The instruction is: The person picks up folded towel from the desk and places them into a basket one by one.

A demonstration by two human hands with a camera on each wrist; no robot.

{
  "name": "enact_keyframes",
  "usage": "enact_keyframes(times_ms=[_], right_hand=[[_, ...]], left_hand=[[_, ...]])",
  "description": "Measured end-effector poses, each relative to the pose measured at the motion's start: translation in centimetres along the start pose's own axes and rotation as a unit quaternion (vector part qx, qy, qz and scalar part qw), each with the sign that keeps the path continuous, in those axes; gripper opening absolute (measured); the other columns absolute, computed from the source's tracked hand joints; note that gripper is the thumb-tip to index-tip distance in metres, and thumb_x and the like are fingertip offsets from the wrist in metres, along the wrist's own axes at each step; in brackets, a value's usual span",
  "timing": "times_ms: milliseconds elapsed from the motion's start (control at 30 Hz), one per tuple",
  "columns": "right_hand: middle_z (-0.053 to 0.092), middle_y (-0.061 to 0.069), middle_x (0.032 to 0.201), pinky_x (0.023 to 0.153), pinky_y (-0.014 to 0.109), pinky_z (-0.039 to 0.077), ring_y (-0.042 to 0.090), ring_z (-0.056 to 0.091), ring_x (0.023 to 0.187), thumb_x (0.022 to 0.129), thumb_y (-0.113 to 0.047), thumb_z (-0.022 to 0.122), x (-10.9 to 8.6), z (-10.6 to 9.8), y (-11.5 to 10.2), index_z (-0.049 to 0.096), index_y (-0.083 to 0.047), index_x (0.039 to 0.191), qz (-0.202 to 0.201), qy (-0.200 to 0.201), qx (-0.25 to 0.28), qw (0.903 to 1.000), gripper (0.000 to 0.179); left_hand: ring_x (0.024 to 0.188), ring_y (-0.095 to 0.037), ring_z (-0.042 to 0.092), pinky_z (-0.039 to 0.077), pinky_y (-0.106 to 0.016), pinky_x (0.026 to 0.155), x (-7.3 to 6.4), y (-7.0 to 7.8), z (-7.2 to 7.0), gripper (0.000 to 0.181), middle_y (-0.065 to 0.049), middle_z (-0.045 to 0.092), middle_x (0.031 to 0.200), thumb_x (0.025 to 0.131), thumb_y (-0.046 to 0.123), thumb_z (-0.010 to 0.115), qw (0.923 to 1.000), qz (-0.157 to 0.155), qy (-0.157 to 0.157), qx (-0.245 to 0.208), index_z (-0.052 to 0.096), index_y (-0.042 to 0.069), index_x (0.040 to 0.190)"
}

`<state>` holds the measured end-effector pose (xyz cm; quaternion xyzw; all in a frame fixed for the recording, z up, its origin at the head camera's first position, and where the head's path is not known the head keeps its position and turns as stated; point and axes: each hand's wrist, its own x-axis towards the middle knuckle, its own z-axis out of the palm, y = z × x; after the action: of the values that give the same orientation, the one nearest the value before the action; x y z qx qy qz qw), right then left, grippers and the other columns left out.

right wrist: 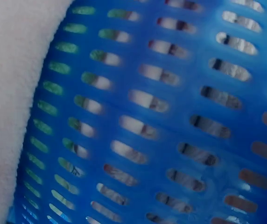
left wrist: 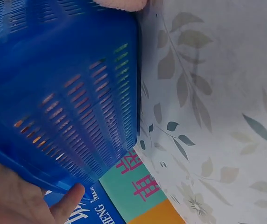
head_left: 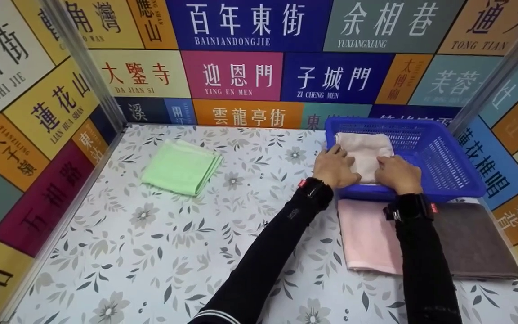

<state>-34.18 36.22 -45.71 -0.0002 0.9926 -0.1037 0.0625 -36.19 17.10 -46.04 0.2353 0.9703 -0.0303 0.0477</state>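
Note:
A folded off-white towel (head_left: pixel 368 148) lies inside the left part of a blue plastic basket (head_left: pixel 459 148) with slotted walls. My left hand (head_left: pixel 336 168) is over the basket's left rim, its fairly straight fingers resting on the towel's left edge. In the left wrist view, part of that hand (left wrist: pixel 21 198) shows at the basket rim. With its thumb on top, my right hand (head_left: pixel 398 174) holds the towel's right edge; the other fingers are mostly hidden. The right wrist view shows the towel (right wrist: pixel 17 84) close up against the slotted basket wall (right wrist: pixel 124 112), without the hand.
A light green folded towel (head_left: pixel 180 168) lies on the flower-patterned table (head_left: pixel 151 252) at the left. In front of the basket lie a pink towel (head_left: pixel 369 238) and a dark grey-brown towel (head_left: pixel 479 243), partly under my right forearm. Sign-covered panels (head_left: pixel 236 74) surround the table.

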Motion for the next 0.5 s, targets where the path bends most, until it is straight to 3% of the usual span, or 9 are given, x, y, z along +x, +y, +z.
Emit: enact_keyframes(times_ms=[133,333,400,500], right_hand=[[0.046,0.036,0.147,0.099,0.078,0.038,0.059,0.046,0.131,0.096,-0.021,0.040,-0.1,0.2,-0.1,0.047,-0.005,0.153,0.006,0.022,0.009,0.9997,0.059],[0.048,0.036,0.145,0.096,0.075,0.042,0.063,0.051,0.123,0.091,-0.023,0.051,0.0,0.9,-0.3,0.059,-0.007,0.144,0.008,0.109,0.030,0.9936,0.056],[0.049,0.035,0.145,0.095,0.074,0.043,0.062,0.053,0.122,0.090,-0.022,0.054,0.0,1.1,-0.4,0.062,-0.006,0.140,0.007,0.137,0.037,0.9899,0.054],[0.053,0.033,0.143,0.094,0.073,0.044,0.061,0.054,0.120,0.088,-0.019,0.056,-0.5,1.0,-0.3,0.065,-0.004,0.137,0.006,0.174,0.056,0.9831,0.051]], left_hand=[[0.158,-0.010,0.018,0.016,-0.040,0.130,0.2,-0.3,0.5,0.060,0.016,0.033,0.166,0.103,0.067,0.032,0.9993,0.015,0.023,-0.025,0.040,0.043,0.157],[0.161,-0.014,0.012,0.026,-0.040,0.128,-0.1,-1.7,1.2,0.059,0.014,0.028,0.169,0.106,0.065,0.024,0.9939,0.049,0.049,-0.086,0.039,0.042,0.158],[0.162,-0.015,0.010,0.025,-0.040,0.128,-0.7,-2.2,1.6,0.060,0.014,0.024,0.171,0.107,0.064,0.023,0.9892,0.065,0.065,-0.114,0.037,0.040,0.160],[0.162,-0.018,0.009,0.020,-0.039,0.130,-1.9,-3.2,2.6,0.058,0.011,0.018,0.174,0.109,0.059,0.026,0.9752,0.097,0.100,-0.172,0.033,0.036,0.162]])
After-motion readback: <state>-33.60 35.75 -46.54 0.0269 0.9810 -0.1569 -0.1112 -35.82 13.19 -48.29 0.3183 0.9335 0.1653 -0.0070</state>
